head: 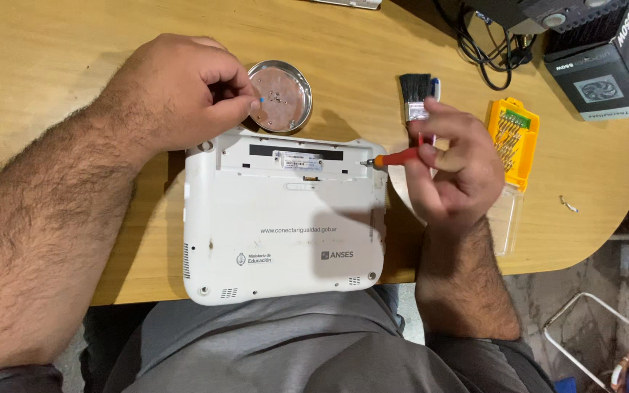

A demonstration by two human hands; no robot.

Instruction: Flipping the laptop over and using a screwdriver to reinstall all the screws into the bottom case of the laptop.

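Netbook (285, 218), small and white, lies underside up on the wooden surface (74, 44), near edge overhanging toward the person's lap. Step in hand looks like unscrewing the base: right hand (453, 171), just off the netbook's right side, is closed around a red-handled screwdriver (402, 157), tip touching the far-right corner of the netbook, seemingly seated at a screw there. Left hand (183, 91), at the netbook's far-left corner, is pinched shut, thumb and fingertips on something tiny with a blue speck; can't tell what it is. It hovers at the rim of a round metal dish (282, 96) just beyond the netbook's far edge, small bits inside, likely screws.

Judgement: next move calls for keeping the tip square in the screw head and turning with steady pressure, netbook kept from sliding.

Right of the netbook: a paintbrush (416, 94) partly behind the right hand, and an orange bit set (515, 142) further right. Black box (606, 65) and cables (489, 51) far right of the netbook.
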